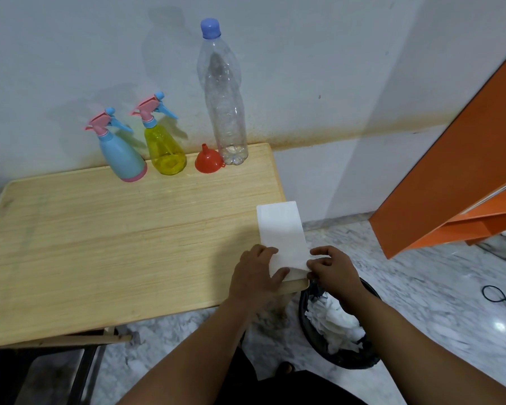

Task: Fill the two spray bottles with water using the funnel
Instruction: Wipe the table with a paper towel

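Both hands, left hand (256, 273) and right hand (332, 268), pinched a white tissue (282, 232) at the table's (100, 244) four-o'clock corner. Blue spray bottle (122, 150), yellow spray bottle (162, 144), funnel (208, 160) and clear bottle (224, 100) stood unobstructed at twelve o'clock; a bin (338, 358) sat below.

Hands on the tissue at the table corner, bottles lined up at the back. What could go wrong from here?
1. The folded white tissue overhangs the right edge of the table, directly above the bin; it may slip off as the left hand and right hand handle it.
2. The tall clear bottle looks almost empty, so a knock could tip it onto the red funnel.
3. Both spray bottles, blue and yellow, have heads on; these need removing before filling.
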